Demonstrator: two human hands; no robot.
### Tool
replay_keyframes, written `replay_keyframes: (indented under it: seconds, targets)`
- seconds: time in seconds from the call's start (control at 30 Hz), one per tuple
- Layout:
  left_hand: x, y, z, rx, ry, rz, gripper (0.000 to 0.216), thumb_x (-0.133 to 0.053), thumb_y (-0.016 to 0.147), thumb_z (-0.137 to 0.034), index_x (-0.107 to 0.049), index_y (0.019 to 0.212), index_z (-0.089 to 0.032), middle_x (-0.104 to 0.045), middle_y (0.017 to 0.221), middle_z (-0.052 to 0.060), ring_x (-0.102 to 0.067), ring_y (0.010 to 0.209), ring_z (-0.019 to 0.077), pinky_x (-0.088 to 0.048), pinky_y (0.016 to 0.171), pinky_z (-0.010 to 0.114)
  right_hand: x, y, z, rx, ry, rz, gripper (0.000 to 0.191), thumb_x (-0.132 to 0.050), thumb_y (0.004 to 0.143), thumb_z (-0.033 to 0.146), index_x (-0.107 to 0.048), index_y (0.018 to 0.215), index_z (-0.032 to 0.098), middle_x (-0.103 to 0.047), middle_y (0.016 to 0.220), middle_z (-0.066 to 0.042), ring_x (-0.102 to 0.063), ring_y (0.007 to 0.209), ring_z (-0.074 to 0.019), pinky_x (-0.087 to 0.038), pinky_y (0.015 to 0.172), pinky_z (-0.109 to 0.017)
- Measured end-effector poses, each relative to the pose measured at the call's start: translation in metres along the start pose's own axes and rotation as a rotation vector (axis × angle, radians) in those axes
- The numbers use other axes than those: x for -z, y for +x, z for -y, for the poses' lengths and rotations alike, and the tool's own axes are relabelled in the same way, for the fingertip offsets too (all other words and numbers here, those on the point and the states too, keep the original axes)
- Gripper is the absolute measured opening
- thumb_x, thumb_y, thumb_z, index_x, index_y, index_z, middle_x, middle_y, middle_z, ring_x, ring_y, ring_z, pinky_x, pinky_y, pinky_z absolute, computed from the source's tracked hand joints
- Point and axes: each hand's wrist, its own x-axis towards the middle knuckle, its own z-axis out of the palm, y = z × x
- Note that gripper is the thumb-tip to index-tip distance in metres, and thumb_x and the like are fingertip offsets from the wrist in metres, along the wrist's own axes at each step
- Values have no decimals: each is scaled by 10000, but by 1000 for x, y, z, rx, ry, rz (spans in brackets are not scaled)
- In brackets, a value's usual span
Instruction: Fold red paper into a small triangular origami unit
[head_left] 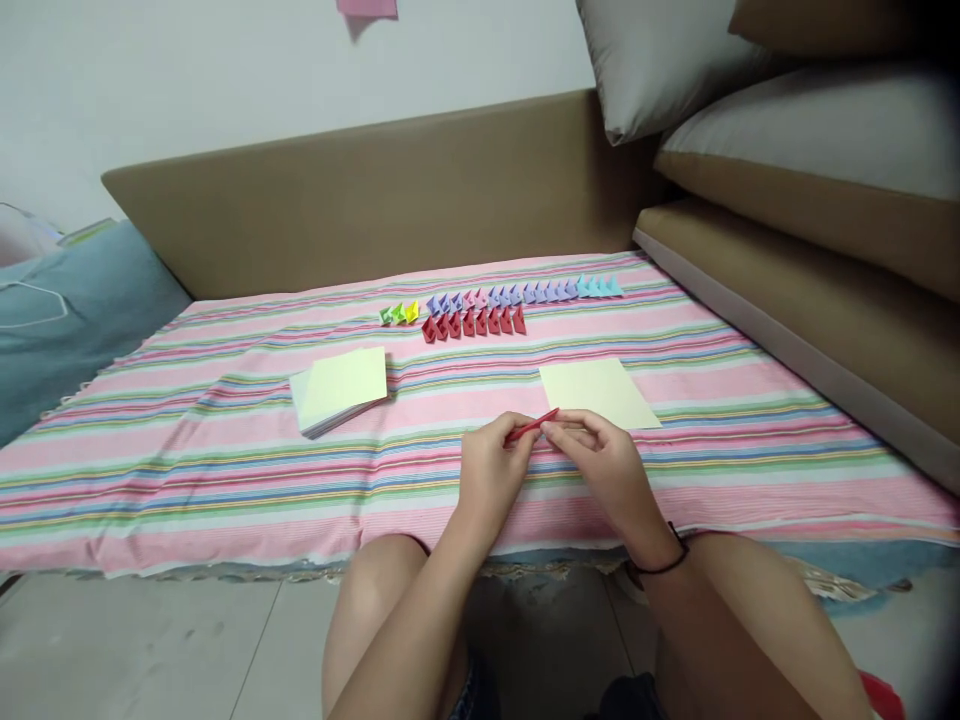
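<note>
A narrow folded piece of red paper (534, 425) is held slantwise between both hands above the striped cloth. My left hand (495, 455) is closed, pinching its lower left end between thumb and fingers. At the upper right end, my right hand (600, 455) grips it with thumb and fingertips, the other fingers curled. Just beyond the right hand lies a pale yellow sheet (600, 390). Farther back stand rows of small folded paper pieces: red ones (474, 323) in front, purple ones (551, 292), light blue ones (600, 287) and a few green and yellow ones (399, 314).
A stack of paper (345, 385) with a pale yellow sheet on top lies to the left. The striped cloth (247, 470) covers the seat. A brown backrest (390, 200) rises behind, with cushions (810, 190) piled at the right.
</note>
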Motion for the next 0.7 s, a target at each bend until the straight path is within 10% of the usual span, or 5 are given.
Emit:
replay_keyframes:
  seconds: [0.2, 0.5, 0.7]
  targets:
    - [-8, -4, -4, -105, 11, 105, 277, -551, 839, -190, -652, 1096, -211, -707, 1061, 55, -680, 908, 200, -535, 803, 312, 0, -2, 5, 6, 7, -37, 324, -679, 743, 358, -682, 1002, 162, -734, 982, -78, -681, 952, -255, -550, 856, -374]
    - [-2, 5, 8, 337, -559, 122, 416, -741, 640, -140, -669, 1049, -124, -715, 1024, 104, -698, 887, 246, -572, 826, 355, 5, -3, 8, 68, -85, 103, 313, -591, 780, 270, -659, 1055, 137, -712, 1049, -97, -667, 994, -245, -555, 857, -345]
    - [-5, -1, -4, 114, -334, 60, 267, -609, 798, -214, -678, 1052, -174, -722, 1010, 65, -686, 926, 208, -561, 834, 317, -3, -9, 12, 263, -336, -74, 225, -554, 774, 187, -671, 966, 180, -735, 907, -51, -701, 844, -209, -568, 784, -325]
